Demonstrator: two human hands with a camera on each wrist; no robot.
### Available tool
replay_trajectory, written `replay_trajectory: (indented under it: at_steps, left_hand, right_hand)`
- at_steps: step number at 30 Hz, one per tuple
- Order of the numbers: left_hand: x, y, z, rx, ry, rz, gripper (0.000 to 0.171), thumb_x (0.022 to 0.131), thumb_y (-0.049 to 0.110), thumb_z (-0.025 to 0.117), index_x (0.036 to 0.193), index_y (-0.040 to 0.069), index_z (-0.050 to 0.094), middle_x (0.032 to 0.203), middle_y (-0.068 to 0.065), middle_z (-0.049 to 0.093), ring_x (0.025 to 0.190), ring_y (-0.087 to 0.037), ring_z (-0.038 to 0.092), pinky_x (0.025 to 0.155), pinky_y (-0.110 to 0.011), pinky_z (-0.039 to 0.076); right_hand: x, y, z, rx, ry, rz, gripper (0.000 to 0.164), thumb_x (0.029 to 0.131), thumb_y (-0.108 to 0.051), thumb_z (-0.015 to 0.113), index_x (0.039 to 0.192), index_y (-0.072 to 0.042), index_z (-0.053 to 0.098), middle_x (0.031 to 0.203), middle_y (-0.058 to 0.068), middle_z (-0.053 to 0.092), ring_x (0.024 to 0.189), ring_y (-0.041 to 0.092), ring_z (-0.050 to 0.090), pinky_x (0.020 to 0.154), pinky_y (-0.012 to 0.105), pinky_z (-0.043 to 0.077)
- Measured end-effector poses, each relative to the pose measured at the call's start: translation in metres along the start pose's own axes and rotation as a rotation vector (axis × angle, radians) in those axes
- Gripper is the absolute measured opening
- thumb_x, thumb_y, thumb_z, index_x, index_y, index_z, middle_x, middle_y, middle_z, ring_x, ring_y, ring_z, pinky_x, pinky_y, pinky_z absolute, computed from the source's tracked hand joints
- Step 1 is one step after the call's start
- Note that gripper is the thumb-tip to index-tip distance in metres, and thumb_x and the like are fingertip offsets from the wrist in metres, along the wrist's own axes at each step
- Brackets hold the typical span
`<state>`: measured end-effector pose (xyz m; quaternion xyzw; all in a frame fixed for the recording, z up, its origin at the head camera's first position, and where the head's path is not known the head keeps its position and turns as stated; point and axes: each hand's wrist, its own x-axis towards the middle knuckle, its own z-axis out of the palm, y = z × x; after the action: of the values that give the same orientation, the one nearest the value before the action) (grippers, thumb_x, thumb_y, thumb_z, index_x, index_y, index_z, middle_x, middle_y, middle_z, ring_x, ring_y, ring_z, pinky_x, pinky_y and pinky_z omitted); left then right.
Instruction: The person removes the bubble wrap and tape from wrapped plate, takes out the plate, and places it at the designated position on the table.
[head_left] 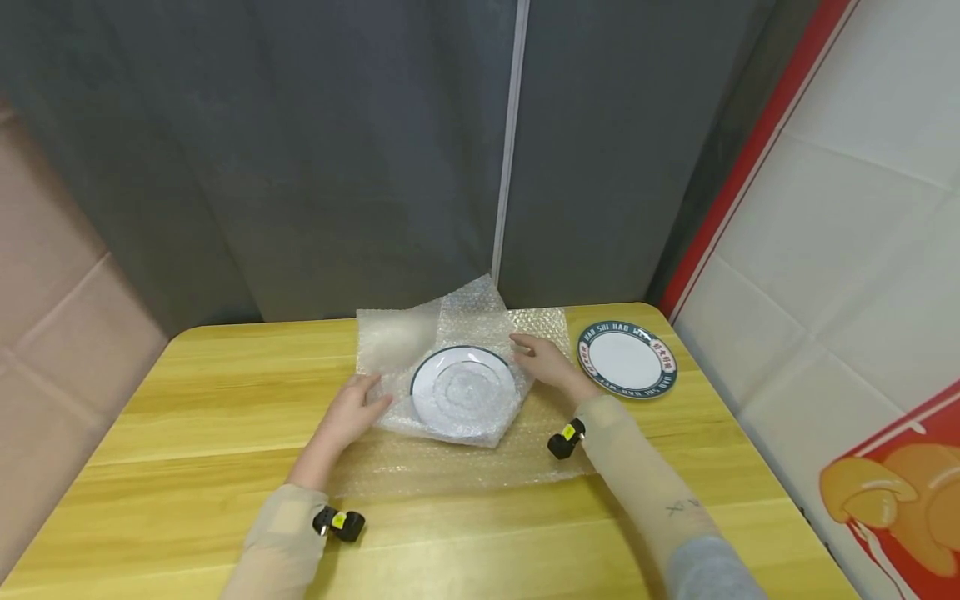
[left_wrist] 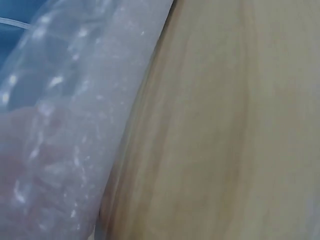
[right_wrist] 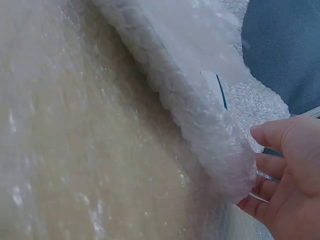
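A white plate (head_left: pixel 453 360) with a dark rim lies on bubble wrap (head_left: pixel 397 337). Part of the wrap is folded over the plate's lower portion, which shows blurred through it. At the wrap's left edge is my left hand (head_left: pixel 348 417), thumb spread from the fingers. The left wrist view shows a sheet of wrap (left_wrist: pixel 85 125) close up, with a pinkish shape dimly visible through it. My right hand (head_left: pixel 550 362) is at the right side of the wrapped plate. In the right wrist view, its fingertips (right_wrist: pixel 250 204) touch the folded wrap's edge, thumb apart.
A second white plate (head_left: pixel 622 360) with a dark patterned, lettered rim lies unwrapped at the table's right. The wooden table (head_left: pixel 187 433) meets a dark grey curtain (head_left: pixel 337 167) at its back edge. A white tiled wall (head_left: pixel 825 275) stands close on the right.
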<state>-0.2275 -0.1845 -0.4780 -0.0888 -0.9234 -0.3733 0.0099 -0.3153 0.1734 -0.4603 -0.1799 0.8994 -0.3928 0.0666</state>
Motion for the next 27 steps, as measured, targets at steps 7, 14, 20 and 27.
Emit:
replay_trajectory:
  at_steps: [7, 14, 20, 27]
  left_hand:
    - [0.001, 0.0037, 0.0013, 0.069, 0.005, -0.06, 0.058, 0.093, 0.025, 0.061, 0.134, -0.012, 0.045, 0.132, -0.035, 0.04, 0.122, -0.049, 0.037, 0.101, -0.059, 0.031]
    - [0.0001, 0.0047, 0.0018, 0.144, -0.027, -0.077, 0.059, 0.09, 0.026, 0.064, 0.131, -0.013, 0.048, 0.127, -0.032, 0.041, 0.119, -0.046, 0.036, 0.097, -0.059, 0.032]
    - [0.0011, 0.0022, -0.0017, 0.156, -0.079, -0.058, 0.061, 0.089, 0.027, 0.065, 0.132, -0.012, 0.048, 0.127, -0.03, 0.039, 0.119, -0.045, 0.034, 0.096, -0.061, 0.031]
    - [-0.0002, 0.0021, -0.0066, 0.161, -0.15, -0.089, 0.069, 0.087, 0.03, 0.066, 0.138, -0.009, 0.042, 0.148, -0.039, 0.009, 0.134, -0.053, 0.011, 0.103, -0.068, 0.014]
  right_hand:
    - [0.0014, 0.0033, 0.0036, -0.039, 0.01, 0.044, 0.043, 0.098, -0.013, 0.052, 0.14, -0.002, 0.047, 0.144, 0.018, 0.043, 0.123, 0.036, 0.048, 0.103, 0.045, 0.038]
    - [0.0029, 0.0035, 0.0069, -0.071, 0.043, 0.072, 0.039, 0.098, -0.009, 0.049, 0.137, -0.001, 0.051, 0.141, 0.018, 0.046, 0.126, 0.035, 0.046, 0.105, 0.043, 0.035]
    - [0.0028, 0.0037, 0.0076, -0.076, 0.043, 0.081, 0.04, 0.096, -0.005, 0.052, 0.136, 0.0, 0.052, 0.139, 0.019, 0.049, 0.123, 0.036, 0.049, 0.102, 0.043, 0.039]
    - [0.0049, 0.0072, 0.0072, -0.052, 0.062, 0.108, 0.041, 0.094, -0.006, 0.056, 0.134, -0.001, 0.054, 0.137, 0.018, 0.051, 0.125, 0.034, 0.048, 0.103, 0.043, 0.038]
